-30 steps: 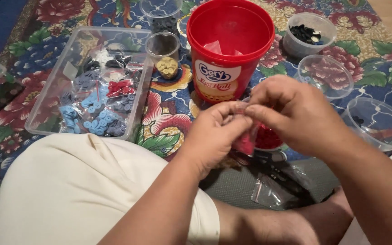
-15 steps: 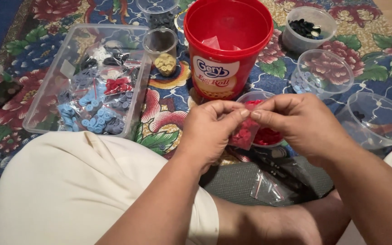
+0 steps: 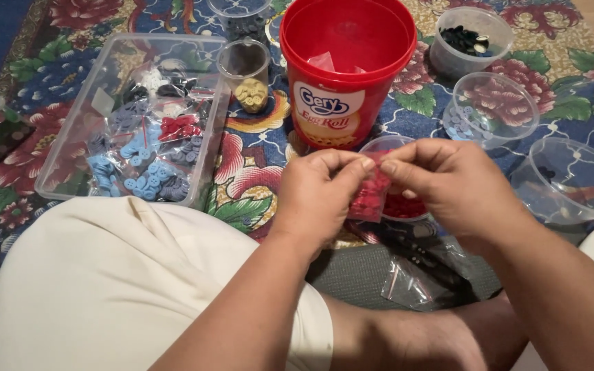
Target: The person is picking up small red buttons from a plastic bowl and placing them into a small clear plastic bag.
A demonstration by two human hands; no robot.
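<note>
From my feed: fingertips of both hands pinch the top edge of a small clear bag of red buttons, left hand & right hand pressed close w/ the bag hanging btwn them, right over a clear cup of red buttons. Just behind that sits the red bucket. Clear tray w/ blue & red button bags is off to the left on the floral mat.

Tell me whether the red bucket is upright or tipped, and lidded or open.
Upright and open. The red bucket stands on its base on the floral mat, with no lid on it; its mouth faces up, showing the inside.
</note>
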